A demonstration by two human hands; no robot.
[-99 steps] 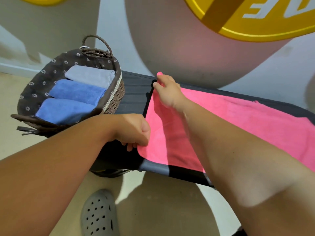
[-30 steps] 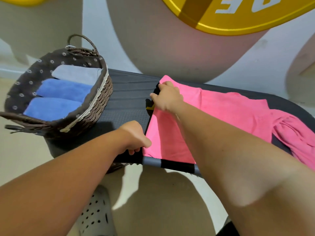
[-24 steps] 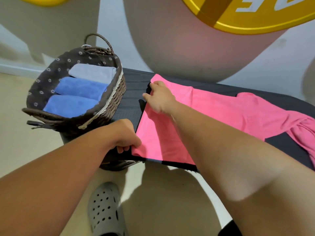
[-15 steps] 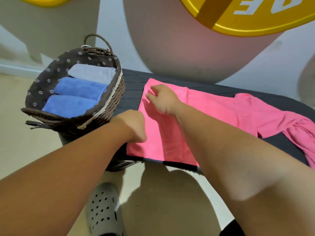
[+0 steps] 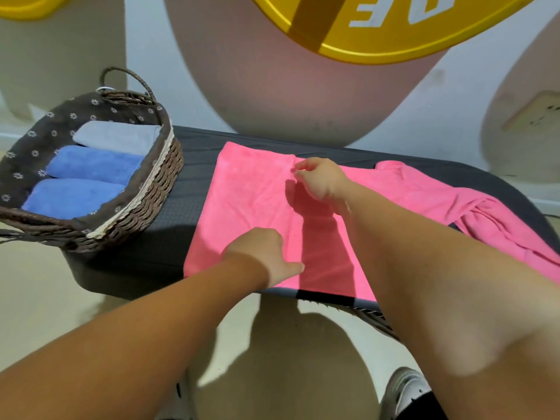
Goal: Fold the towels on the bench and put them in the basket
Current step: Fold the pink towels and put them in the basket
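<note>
pink towel (image 5: 251, 204): soft, light, limp, so take it at the corners. Right grip (image 5: 321, 177) pinches the crease's upper end. Left grip (image 5: 266, 256) rests at its lower end; can't tell if it's holding.

The dark padded bench (image 5: 178, 216) runs from 9 to 3 o'clock. A wicker basket (image 5: 145, 213) sits on its 9 o'clock end, overhanging the edge. A pink towel (image 5: 248, 192) lies flat across the middle and bunches up towards 3 o'clock.
</note>
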